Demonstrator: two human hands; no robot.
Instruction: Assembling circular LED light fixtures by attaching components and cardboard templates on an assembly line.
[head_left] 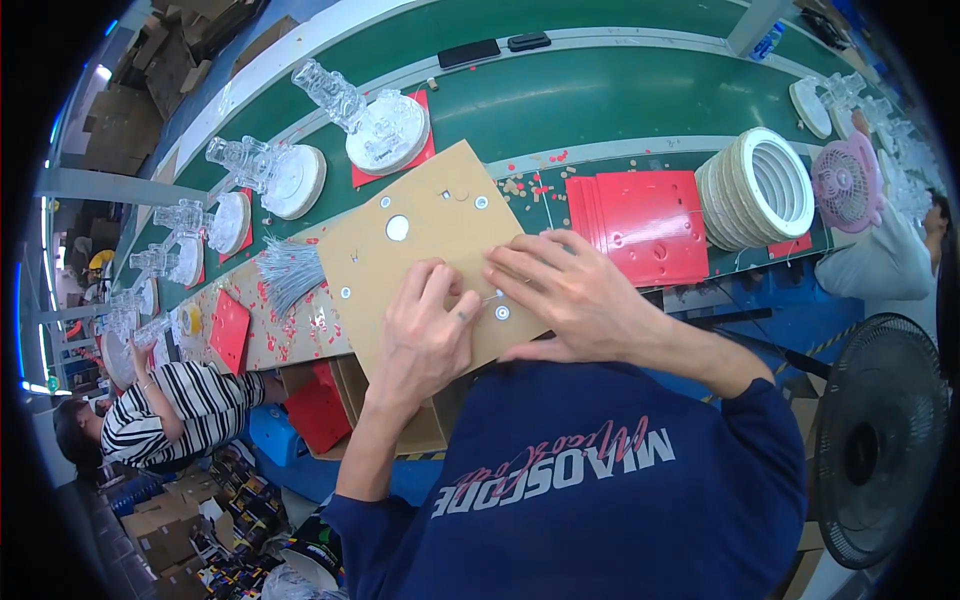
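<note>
A brown cardboard square [420,250] with several small round holes and white washers lies tilted on the table edge in front of me. My left hand [425,335] rests flat on its near part, fingers pointing up. My right hand [565,295] lies beside it on the card's right corner, fingertips pinching a thin clear tie [490,297] near a white washer [502,313]. Both hands touch the cardboard.
A stack of red square plates [645,225] and a roll of white rings [760,185] sit to the right. Clear plastic figures on round bases [375,125] line the green conveyor [600,100]. A bundle of clear ties [285,270] lies left. A person in stripes [180,410] works left; a fan [880,440] stands right.
</note>
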